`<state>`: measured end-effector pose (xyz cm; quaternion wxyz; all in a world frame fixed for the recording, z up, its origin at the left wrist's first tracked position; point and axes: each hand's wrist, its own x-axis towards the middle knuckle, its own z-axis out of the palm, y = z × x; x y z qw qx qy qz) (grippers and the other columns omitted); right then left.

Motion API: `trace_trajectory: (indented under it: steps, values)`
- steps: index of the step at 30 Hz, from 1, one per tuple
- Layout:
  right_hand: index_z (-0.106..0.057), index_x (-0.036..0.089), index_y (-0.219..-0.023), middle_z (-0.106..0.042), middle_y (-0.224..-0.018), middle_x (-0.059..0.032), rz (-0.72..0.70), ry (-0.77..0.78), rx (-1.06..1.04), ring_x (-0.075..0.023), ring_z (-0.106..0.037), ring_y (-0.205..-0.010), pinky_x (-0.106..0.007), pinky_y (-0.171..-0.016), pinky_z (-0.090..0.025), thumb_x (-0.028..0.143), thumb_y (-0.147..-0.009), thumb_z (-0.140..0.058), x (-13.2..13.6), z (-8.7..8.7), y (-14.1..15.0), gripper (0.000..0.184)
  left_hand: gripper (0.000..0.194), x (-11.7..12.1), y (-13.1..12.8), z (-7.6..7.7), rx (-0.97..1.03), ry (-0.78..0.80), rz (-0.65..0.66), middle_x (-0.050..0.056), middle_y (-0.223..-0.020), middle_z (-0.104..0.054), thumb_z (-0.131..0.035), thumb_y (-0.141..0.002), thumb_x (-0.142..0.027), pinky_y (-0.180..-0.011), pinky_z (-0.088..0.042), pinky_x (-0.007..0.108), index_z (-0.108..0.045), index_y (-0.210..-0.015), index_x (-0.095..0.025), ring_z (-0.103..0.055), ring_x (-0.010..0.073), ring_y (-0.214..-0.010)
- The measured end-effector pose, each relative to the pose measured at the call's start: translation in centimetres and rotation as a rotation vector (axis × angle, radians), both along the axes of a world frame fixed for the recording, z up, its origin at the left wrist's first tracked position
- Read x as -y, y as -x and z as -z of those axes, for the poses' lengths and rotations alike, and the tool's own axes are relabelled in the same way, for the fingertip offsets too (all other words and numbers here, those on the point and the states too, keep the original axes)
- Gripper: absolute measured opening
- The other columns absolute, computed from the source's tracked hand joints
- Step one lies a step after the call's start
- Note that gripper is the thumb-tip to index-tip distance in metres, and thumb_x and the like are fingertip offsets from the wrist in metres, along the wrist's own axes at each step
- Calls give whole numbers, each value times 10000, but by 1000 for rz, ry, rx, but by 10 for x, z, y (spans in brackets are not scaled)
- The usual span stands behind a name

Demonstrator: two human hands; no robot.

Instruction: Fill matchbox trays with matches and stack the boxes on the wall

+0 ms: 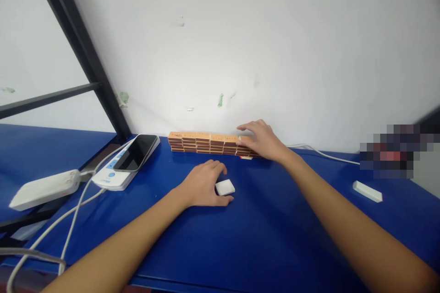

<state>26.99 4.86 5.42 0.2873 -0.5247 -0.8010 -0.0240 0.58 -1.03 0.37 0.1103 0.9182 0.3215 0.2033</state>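
A low wall of several orange-brown tiles (202, 143) stands stacked along the white wall at the back of the blue table (261, 238). My right hand (261, 139) rests on the stack's right end, fingers curled over the top tiles. My left hand (202, 183) lies on the table in front of the stack, pinching a single white tile (225, 187) between thumb and fingers. A small tile edge (246, 157) pokes out under the stack's right end.
A dark phone (135, 152) lies on a white device (115, 176) at the left, with a white power brick (44, 188) and cables (74, 219). A white block (367, 191) lies at the right. A black metal frame (89, 59) stands at the back left.
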Motion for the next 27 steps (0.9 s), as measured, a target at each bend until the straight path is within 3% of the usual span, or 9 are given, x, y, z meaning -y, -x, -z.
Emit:
trace_trajectory:
  steps: [3, 7, 12, 17, 23, 27]
  values:
    - [-736, 196, -1040, -722, -997, -100, 37, -139, -92, -273, -592, -991, -408, -912, -466, 371, -954, -639, 26, 4, -19, 218, 455, 0, 2, -4, -40, 1, -13, 38, -919, -652, -829, -676, -518, -725, -478, 363, -587, -914, -215, -615, 250, -864]
    - [-756, 204, -981, -654, -731, -35, 44, 178, -119, -176, -546, -643, -303, -639, -420, 407, -979, -572, 52, 32, -34, 274, 341, -1, 2, -6, -67, 19, 14, 23, -852, -616, -799, -713, -457, -665, -440, 330, -579, -809, -215, -598, 220, -819]
    - [-750, 219, -1184, -693, -786, -37, 97, 280, 48, -178, -599, -692, -281, -630, -373, 334, -985, -535, 46, 63, -30, 315, 269, -4, 1, -2, -25, 26, 41, 33, -891, -631, -748, -836, -445, -700, -470, 335, -680, -960, -216, -605, 211, -841]
    - [-738, 209, -1168, -691, -801, -49, 82, 281, 48, -186, -604, -712, -285, -640, -363, 325, -997, -512, 38, 69, -28, 306, 300, -5, 1, 1, -28, 2, 52, 49, -922, -641, -726, -874, -469, -705, -490, 340, -712, -1034, -215, -617, 214, -851]
    - [-688, 207, -1019, -647, -740, -13, 87, 318, -16, -160, -565, -648, -271, -621, -359, 342, -999, -533, 36, 75, -26, 207, 336, -4, -1, 2, -29, 7, 64, 56, -967, -663, -712, -893, -464, -754, -515, 350, -715, -1120, -215, -638, 226, -903]
    - [-656, 201, -998, -664, -766, -22, 87, 350, -19, -164, -577, -667, -268, -618, -351, 329, -1009, -523, 37, 74, -24, 185, 465, -3, 0, 0, -3, 26, 20, 59, -996, -671, -756, -839, -534, -763, -523, 357, -708, -1181, -223, -648, 231, -902]
